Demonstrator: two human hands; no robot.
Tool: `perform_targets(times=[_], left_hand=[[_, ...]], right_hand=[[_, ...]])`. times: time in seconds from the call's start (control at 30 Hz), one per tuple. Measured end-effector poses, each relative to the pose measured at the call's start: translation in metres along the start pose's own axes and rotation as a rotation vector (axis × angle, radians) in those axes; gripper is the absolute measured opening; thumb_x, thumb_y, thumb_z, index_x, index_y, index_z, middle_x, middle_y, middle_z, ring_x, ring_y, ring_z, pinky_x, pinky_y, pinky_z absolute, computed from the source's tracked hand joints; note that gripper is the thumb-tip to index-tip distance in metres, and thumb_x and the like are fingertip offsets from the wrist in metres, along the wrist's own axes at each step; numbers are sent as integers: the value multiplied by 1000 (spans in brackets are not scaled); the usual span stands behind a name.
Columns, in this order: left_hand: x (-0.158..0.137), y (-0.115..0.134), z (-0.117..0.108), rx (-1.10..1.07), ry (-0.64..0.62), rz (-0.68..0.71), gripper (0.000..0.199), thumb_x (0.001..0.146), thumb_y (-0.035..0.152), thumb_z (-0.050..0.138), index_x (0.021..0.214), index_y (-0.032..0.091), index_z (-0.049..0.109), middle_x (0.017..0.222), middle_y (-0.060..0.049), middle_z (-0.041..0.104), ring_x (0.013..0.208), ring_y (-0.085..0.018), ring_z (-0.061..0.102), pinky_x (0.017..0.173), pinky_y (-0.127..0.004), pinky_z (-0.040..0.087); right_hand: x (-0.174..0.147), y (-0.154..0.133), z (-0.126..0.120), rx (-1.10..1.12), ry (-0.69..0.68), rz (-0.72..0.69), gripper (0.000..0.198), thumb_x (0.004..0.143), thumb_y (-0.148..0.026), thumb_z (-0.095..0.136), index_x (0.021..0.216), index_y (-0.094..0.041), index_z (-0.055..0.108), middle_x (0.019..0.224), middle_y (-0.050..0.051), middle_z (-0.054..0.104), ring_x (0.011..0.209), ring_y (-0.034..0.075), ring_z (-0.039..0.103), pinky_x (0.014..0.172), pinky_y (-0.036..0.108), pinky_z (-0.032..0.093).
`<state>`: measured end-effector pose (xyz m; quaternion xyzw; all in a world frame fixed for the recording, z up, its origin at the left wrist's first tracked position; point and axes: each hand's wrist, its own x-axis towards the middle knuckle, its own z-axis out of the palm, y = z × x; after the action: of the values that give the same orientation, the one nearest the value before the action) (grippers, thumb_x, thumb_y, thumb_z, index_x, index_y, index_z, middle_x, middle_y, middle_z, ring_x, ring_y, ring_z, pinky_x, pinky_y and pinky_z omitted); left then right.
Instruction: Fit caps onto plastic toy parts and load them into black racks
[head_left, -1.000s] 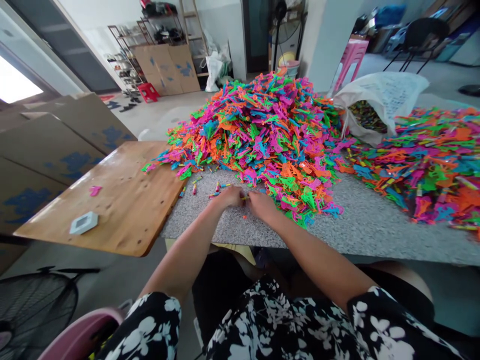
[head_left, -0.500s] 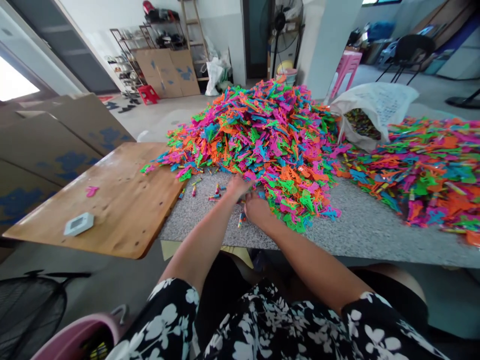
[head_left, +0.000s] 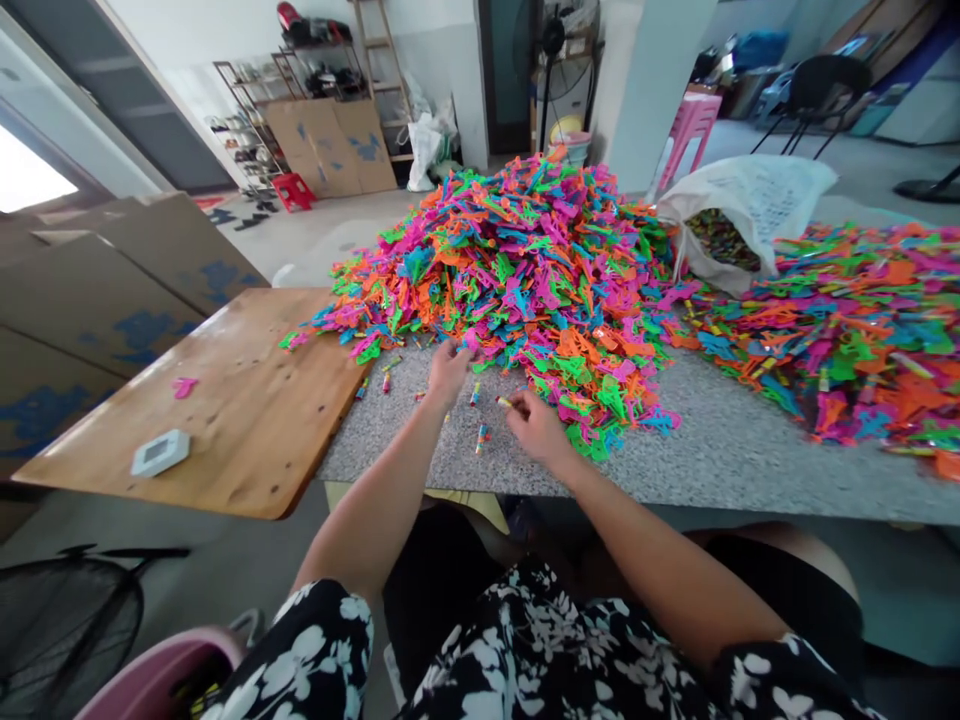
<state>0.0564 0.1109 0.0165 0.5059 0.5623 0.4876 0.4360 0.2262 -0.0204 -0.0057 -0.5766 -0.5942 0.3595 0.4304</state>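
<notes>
My left hand (head_left: 448,372) is at the front edge of a big heap of small plastic toys (head_left: 517,260) in pink, orange, green and blue. Its fingers are closed on a pink plastic toy (head_left: 471,341), partly hidden against the heap. To the right, my right hand (head_left: 537,428) pinches a small tube (head_left: 503,401) with a yellowish body and a dark red end, just above the grey speckled table (head_left: 442,455). Between the hands lie a blue tube (head_left: 475,395) and another multicoloured tube (head_left: 481,438). More tubes (head_left: 386,381) are scattered left of my left hand.
A wooden board (head_left: 247,400) adjoins on the left, carrying a white device (head_left: 160,453) and a pink toy (head_left: 184,387). On the right are an open white sack (head_left: 780,205) of small pieces and a second toy pile (head_left: 862,330). Cardboard boxes (head_left: 112,290) stand far left.
My hands were close together at the heap's edge and have moved apart. The left went leftward with the pink toy; the right drew back to the right, with a tube showing in its fingertips.
</notes>
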Motion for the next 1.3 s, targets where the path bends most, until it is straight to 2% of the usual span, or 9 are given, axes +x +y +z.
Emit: perform_targets(times=[0.1, 0.17, 0.27, 0.43, 0.63, 0.8, 0.97, 1.2, 1.3], left_hand=[[-29, 14, -14, -369, -255, -117, 29, 68, 33, 73, 87, 21, 56, 77, 0, 68, 61, -13, 61, 56, -25, 43], [-48, 21, -18, -432, -383, -174, 28, 66, 31, 75, 81, 20, 54, 73, 1, 64, 52, -9, 51, 45, -21, 31], [-69, 26, -15, -412, -490, -202, 32, 77, 40, 77, 76, 18, 54, 68, 2, 58, 44, -4, 37, 40, -19, 17], [-84, 29, -4, -379, -502, -130, 46, 85, 58, 79, 84, 18, 56, 68, 5, 54, 44, -2, 34, 41, -17, 16], [-86, 34, -1, -362, -530, -106, 49, 85, 60, 79, 82, 17, 57, 69, 4, 54, 44, -2, 33, 41, -18, 16], [-86, 32, -1, -316, -559, -107, 48, 87, 60, 77, 83, 17, 56, 69, 4, 55, 45, -2, 32, 42, -19, 16], [-88, 30, -4, -216, -600, -88, 50, 88, 64, 74, 80, 19, 53, 66, 4, 52, 45, -3, 30, 42, -20, 17], [-84, 37, -13, 86, -690, 81, 51, 94, 64, 67, 75, 17, 61, 62, 1, 56, 50, -6, 40, 46, -21, 27], [-85, 35, -13, 104, -742, 27, 52, 93, 65, 67, 75, 17, 62, 62, 0, 58, 50, -6, 40, 46, -22, 27]], right_hand=[[20, -5, -19, 321, 40, 34, 26, 91, -44, 64, 102, -21, 69, 76, -1, 65, 63, 15, 58, 58, 26, 46], [28, -12, -28, 458, -8, 44, 34, 88, -49, 68, 107, -21, 71, 72, -4, 61, 54, 12, 51, 49, 25, 41], [29, -20, -33, 549, -57, 27, 37, 85, -50, 72, 109, -21, 72, 71, -4, 59, 51, 11, 49, 45, 24, 39], [24, -20, -32, 607, -98, 30, 34, 85, -46, 72, 107, -21, 72, 68, -5, 57, 52, 11, 50, 47, 24, 41], [21, -20, -40, 616, -90, 3, 33, 85, -44, 71, 109, -20, 71, 63, -7, 54, 50, 11, 49, 47, 24, 42], [18, -23, -49, 505, -93, -46, 31, 89, -42, 68, 111, -21, 72, 64, -5, 56, 49, 12, 51, 48, 25, 43], [13, -29, -57, 414, -109, -90, 29, 90, -41, 65, 110, -21, 71, 65, -4, 57, 52, 13, 53, 49, 25, 43], [19, -31, -73, 378, -251, -82, 26, 88, -40, 67, 105, -20, 67, 64, -5, 58, 51, 13, 55, 51, 26, 45], [19, -31, -73, 342, -267, -121, 25, 89, -40, 67, 105, -21, 66, 64, -6, 56, 51, 12, 52, 50, 25, 42]])
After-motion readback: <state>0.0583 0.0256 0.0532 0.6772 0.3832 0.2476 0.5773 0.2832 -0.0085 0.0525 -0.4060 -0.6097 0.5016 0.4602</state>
